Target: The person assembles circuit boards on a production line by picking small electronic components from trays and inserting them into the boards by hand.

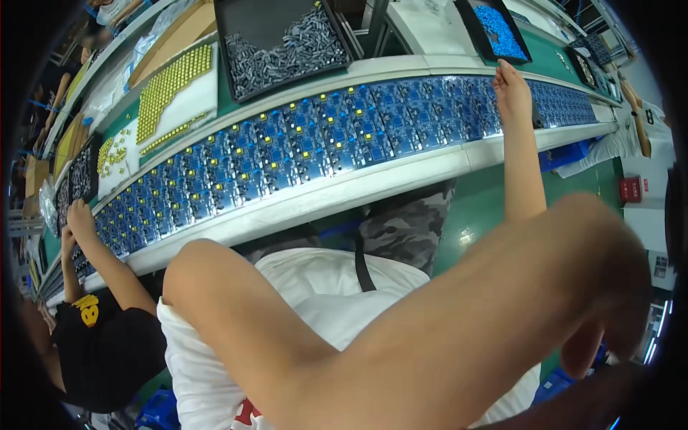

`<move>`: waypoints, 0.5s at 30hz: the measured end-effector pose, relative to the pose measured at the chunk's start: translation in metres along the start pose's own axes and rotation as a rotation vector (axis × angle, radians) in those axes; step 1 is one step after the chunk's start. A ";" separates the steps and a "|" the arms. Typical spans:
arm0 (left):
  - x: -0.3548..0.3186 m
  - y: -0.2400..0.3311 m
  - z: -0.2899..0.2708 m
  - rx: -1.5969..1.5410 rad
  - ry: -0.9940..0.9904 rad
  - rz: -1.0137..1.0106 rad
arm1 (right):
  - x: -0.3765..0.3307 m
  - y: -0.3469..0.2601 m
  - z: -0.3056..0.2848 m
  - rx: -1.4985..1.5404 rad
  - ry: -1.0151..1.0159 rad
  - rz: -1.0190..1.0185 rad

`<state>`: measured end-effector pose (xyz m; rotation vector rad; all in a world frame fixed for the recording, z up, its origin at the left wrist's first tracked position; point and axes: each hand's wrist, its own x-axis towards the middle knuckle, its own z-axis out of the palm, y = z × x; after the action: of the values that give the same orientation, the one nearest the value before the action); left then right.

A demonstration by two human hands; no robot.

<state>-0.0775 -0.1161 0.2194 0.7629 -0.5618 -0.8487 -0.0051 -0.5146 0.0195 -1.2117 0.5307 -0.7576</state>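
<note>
We see many blue circuit boards (337,140), which lie flat and close together along the surface (401,170); leftward, they carry yellow parts (368,136).

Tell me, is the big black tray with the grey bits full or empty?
Partly full. Inside the black tray, grey pieces spread across the nearer part, but bare black bottom shows farther back.

A bare pale rail (358,182) gives open passage along the near side of packed blue circuit boards (401,118). Behind them, a rimmed black tray (258,18) stands in the way. A co-worker's arms (111,265) crowd the left end; at right, a hand (513,99) and forearm (523,165) cross boards and rail.
</note>
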 end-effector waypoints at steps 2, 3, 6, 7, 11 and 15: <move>0.020 -0.007 -0.009 -0.037 -0.031 -0.024 | -0.005 -0.002 -0.012 -0.014 -0.007 0.001; 0.026 -0.009 -0.007 -0.042 -0.046 -0.029 | -0.008 -0.006 -0.015 -0.003 -0.024 -0.008; 0.009 -0.017 0.009 -0.045 -0.070 -0.053 | -0.001 -0.007 -0.028 -0.007 -0.029 -0.019; 0.006 -0.012 0.005 -0.032 -0.061 -0.046 | 0.011 -0.007 -0.028 -0.018 -0.032 -0.032; -0.010 -0.019 0.007 0.157 -0.143 -0.087 | 0.073 -0.003 -0.029 0.017 0.070 -0.042; -0.011 -0.011 -0.008 0.238 -0.127 -0.060 | 0.144 0.004 -0.053 -0.136 0.103 -0.074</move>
<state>-0.0830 -0.1086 0.2039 0.9504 -0.7652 -0.9002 0.0512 -0.6567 0.0049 -1.3285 0.6331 -0.8615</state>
